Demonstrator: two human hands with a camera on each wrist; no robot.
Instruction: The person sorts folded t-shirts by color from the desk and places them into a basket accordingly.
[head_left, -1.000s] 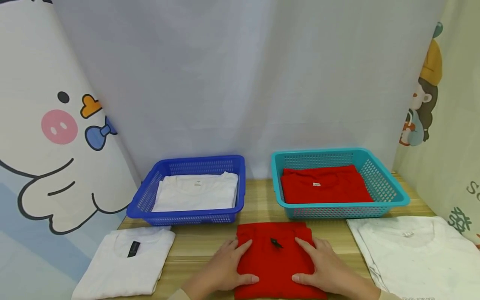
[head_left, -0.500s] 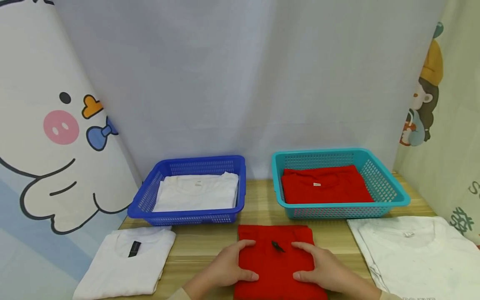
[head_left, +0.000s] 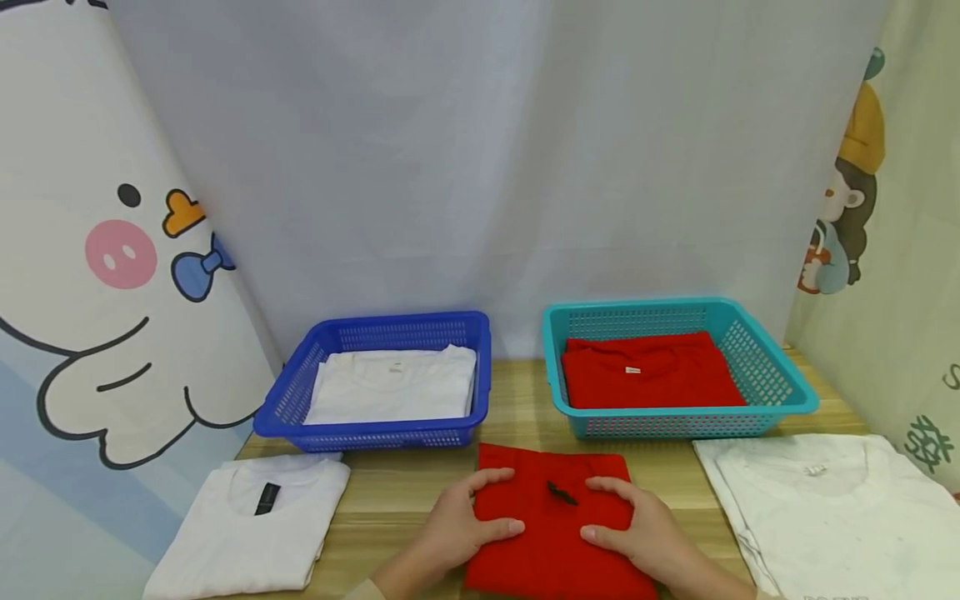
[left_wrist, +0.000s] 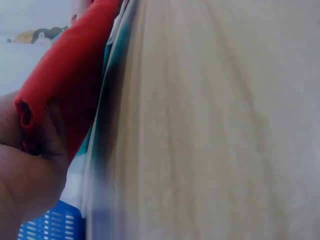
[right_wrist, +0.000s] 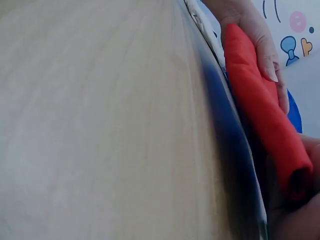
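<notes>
Left hand [head_left: 454, 522] + right hand [head_left: 649, 531]: part-curled, gripping red shirt [head_left: 551, 546] by opposite sides | shirt: folded, just above counter [head_left: 517, 408] | teal basket [head_left: 667, 422]: beyond

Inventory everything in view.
Centre T-shirt: one, red, folded between the hands
Blue basket: one, blue, back left
Basketed white T-shirt: at least one, white, blue basket
Teal basket: one, teal, back right
Basketed red T-shirt: at least one, red, teal basket
Left T-shirt: at least one, white, front left
Right T-shirt: at least one, white, front right
Table: one, wood-grain, beneath
Backdrop cloth: one, pale grey, behind baskets
Printed panels: two, white-blue left, pale green right
Left hand: one, bare, centre T-shirt's left edge
Right hand: one, bare, its right edge
Sleeve cuffs: two, beige, wrists
</notes>
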